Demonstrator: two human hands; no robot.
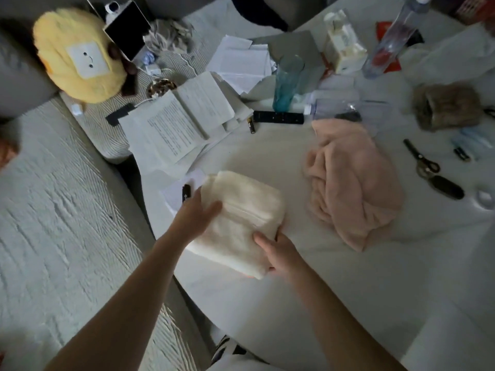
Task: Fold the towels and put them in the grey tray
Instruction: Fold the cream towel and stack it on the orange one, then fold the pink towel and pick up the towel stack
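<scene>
Probably home: sofa (24,62), plush toy (80,54), rug (53,210).

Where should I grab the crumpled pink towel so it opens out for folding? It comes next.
Probably the pointed corner nearest you: the crumpled pink fleece towel lies bunched on the white table, and that corner sticks out flat at its near edge. Come from the near side, pinch it, and lift.

My view was dim and grey, the table (334,290) palest at centre, corners falling into shadow. Wide-angle bending curved the edges; the left hand (197,214) was motion-blurred.
</scene>
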